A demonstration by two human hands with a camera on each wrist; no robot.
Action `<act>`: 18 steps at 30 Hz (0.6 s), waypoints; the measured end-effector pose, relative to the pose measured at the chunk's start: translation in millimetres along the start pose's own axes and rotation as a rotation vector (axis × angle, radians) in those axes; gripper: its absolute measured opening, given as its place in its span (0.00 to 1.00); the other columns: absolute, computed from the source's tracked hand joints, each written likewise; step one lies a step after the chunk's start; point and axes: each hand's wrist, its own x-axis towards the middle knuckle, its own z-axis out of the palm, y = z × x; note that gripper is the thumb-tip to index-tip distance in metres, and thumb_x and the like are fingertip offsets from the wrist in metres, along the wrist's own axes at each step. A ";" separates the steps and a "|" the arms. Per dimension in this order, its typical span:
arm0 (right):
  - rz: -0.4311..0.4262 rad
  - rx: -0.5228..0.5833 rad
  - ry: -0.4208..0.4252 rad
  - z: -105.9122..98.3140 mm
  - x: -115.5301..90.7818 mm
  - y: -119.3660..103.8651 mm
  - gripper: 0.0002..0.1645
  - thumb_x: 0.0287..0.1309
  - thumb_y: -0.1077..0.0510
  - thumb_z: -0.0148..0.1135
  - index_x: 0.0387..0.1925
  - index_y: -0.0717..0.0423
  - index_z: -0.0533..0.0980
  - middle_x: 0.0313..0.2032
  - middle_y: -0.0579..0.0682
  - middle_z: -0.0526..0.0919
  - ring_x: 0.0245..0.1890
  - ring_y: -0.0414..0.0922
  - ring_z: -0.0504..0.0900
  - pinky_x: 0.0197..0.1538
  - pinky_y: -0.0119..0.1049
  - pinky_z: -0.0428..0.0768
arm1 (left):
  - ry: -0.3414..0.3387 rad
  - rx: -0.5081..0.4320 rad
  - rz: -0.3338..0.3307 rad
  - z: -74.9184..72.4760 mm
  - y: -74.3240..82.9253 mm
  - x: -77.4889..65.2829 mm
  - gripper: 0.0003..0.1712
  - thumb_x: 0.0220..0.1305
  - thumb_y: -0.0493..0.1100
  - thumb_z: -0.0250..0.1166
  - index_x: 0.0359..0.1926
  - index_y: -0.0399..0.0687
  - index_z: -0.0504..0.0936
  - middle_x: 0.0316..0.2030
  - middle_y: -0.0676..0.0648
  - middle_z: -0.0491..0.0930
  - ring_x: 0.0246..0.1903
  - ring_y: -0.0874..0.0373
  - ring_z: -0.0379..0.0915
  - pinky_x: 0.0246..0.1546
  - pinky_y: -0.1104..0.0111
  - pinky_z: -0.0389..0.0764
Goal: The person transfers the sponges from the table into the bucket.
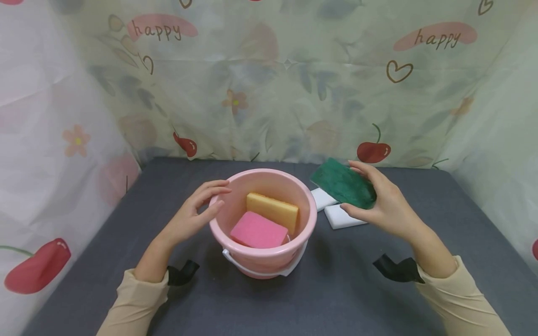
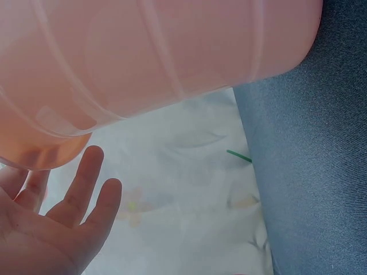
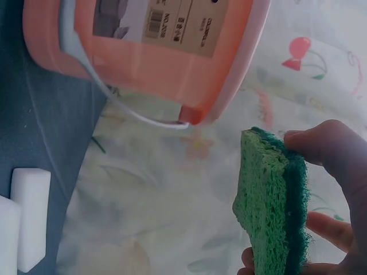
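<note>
Head view: the green sponge (image 1: 342, 183) was pinched by the right hand (image 1: 388, 203), right of the bucket (image 1: 260, 255). The left hand (image 1: 191, 213), its fingers parted, was held at the left rim (image 1: 215, 232); contact could not be told. The pink sponge (image 1: 258, 231) and yellow sponge (image 1: 275, 210) were already placed inside; two white blocks (image 1: 344, 217) were left on the table (image 1: 336, 289).
</note>
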 end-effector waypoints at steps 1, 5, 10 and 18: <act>-0.004 0.006 0.001 0.0 0.7 -2.2 0.50 0.42 0.61 0.73 0.67 0.48 0.59 0.59 0.56 0.71 0.58 0.50 0.71 0.50 0.18 0.66 | 0.000 0.000 0.000 0.0 0.1 0.0 0.19 0.64 0.39 0.56 0.57 0.47 0.74 0.64 0.50 0.65 0.63 0.58 0.58 0.59 0.76 0.63; -0.034 0.021 -0.004 0.6 4.4 -11.7 0.50 0.42 0.61 0.73 0.67 0.49 0.59 0.60 0.55 0.71 0.58 0.49 0.71 0.51 0.18 0.66 | 0.003 0.001 0.000 0.1 0.2 0.1 0.19 0.64 0.39 0.56 0.57 0.47 0.74 0.64 0.50 0.65 0.63 0.58 0.58 0.58 0.77 0.63; -0.072 0.043 -0.027 4.9 10.5 -22.3 0.47 0.41 0.60 0.73 0.65 0.52 0.61 0.59 0.53 0.72 0.51 0.44 0.74 0.47 0.18 0.71 | 0.007 -0.001 0.003 0.0 -0.1 0.3 0.19 0.64 0.39 0.56 0.57 0.47 0.74 0.63 0.50 0.66 0.62 0.59 0.58 0.58 0.79 0.63; -0.115 0.103 -0.088 15.7 17.3 -37.7 0.45 0.43 0.59 0.72 0.64 0.54 0.62 0.60 0.50 0.70 0.51 0.42 0.73 0.47 0.31 0.76 | 0.009 -0.012 0.018 0.1 -0.4 0.3 0.19 0.64 0.38 0.56 0.57 0.48 0.75 0.63 0.49 0.66 0.62 0.63 0.58 0.57 0.79 0.63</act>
